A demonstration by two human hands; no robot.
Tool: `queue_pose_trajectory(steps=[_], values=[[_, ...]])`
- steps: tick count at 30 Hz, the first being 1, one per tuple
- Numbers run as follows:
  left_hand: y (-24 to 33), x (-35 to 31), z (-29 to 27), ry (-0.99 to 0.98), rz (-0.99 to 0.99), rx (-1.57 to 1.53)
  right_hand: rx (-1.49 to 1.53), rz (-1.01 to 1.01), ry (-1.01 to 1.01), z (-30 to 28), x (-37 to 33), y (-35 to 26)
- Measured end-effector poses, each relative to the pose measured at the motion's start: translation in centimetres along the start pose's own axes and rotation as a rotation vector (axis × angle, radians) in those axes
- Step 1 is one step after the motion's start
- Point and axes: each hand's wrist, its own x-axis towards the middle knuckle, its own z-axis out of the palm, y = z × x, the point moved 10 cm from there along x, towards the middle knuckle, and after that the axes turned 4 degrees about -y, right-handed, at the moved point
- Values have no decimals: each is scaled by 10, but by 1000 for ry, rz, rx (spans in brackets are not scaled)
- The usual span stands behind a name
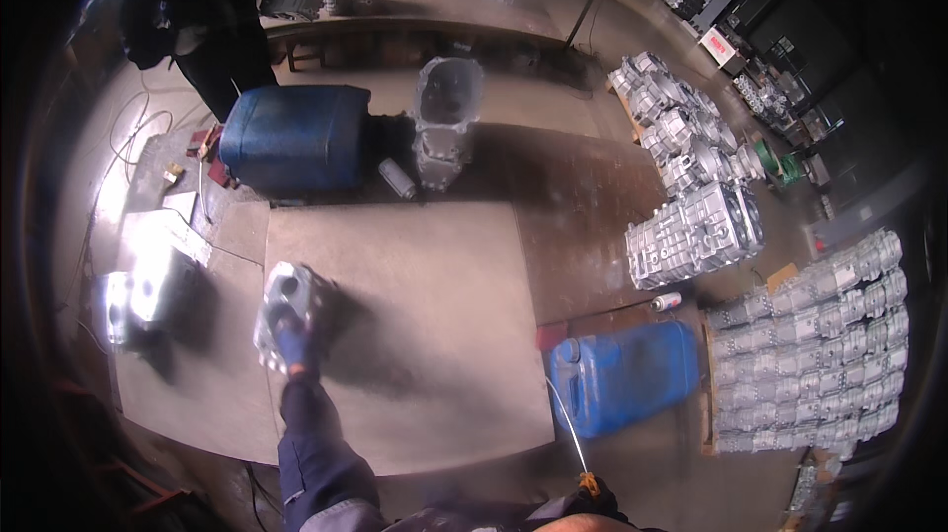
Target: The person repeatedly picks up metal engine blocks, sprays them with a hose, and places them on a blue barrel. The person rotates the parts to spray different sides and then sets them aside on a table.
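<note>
A grey metal casting (306,300) with round openings stands on the pale work table (425,334), left of its middle. My left hand (292,342), in a blue glove, grips its near side, the fingertips lost in the dark of an opening. Low in the view, my right hand (597,507) is closed around the orange handle of a long thin metal rod (567,418). The rod points up past the table's right edge, well apart from the casting. Much of the right hand is in shadow.
Shiny castings (158,285) sit at the table's left. Behind are a blue jerrycan (291,142), a spray can (397,178) and a large open housing (444,117). Another blue jerrycan (632,374) lies right, beside stacked castings (810,354). A person (212,28) stands far left.
</note>
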Motion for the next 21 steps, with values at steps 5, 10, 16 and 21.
queue_pose_trajectory(steps=[5, 10, 16, 21], values=[[17, -114, -1, -20, -124, 288, 51, -32, 16, -8, 11, -15], [-32, -174, 88, 7, -759, -1058, 106, -66, 22, -16, 14, -19], [-25, -178, 108, -386, -346, -579, 197, -116, 58, -30, 3, -6], [61, -244, 124, -720, 671, 570, 315, -194, 134, -47, -38, 26]])
